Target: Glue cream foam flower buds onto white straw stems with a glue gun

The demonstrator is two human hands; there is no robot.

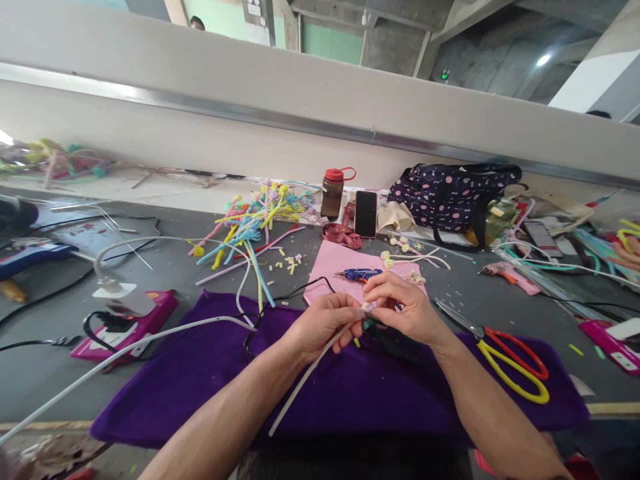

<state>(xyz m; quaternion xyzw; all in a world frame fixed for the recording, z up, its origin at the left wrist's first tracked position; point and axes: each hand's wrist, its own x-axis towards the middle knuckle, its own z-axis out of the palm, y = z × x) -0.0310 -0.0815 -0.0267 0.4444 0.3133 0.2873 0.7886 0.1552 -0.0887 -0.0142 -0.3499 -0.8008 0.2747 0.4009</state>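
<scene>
My left hand (325, 321) is closed, with thumb and forefinger pinching an off-white chenille stem (301, 392) close to its upper end. The stem's long tail slants down toward the table's near edge. My right hand (406, 308) meets it there, fingertips closed on a small pale piece (367, 307) at the stem's end; its exact shape is mostly covered by my fingers. Just beyond my hands, a blue glue gun (361, 274) lies on a pink sheet (330, 261). Below them spreads a purple cloth (200, 393).
Scissors with red and yellow handles (520, 367) lie at right. Bundled coloured chenille stems (250, 227), a red-capped bottle (333, 197), a phone (366, 215) and a patterned bag (445, 200) stand behind. A pink power strip (125, 333) and cables are at left; a pink glue gun (515, 277) is far right.
</scene>
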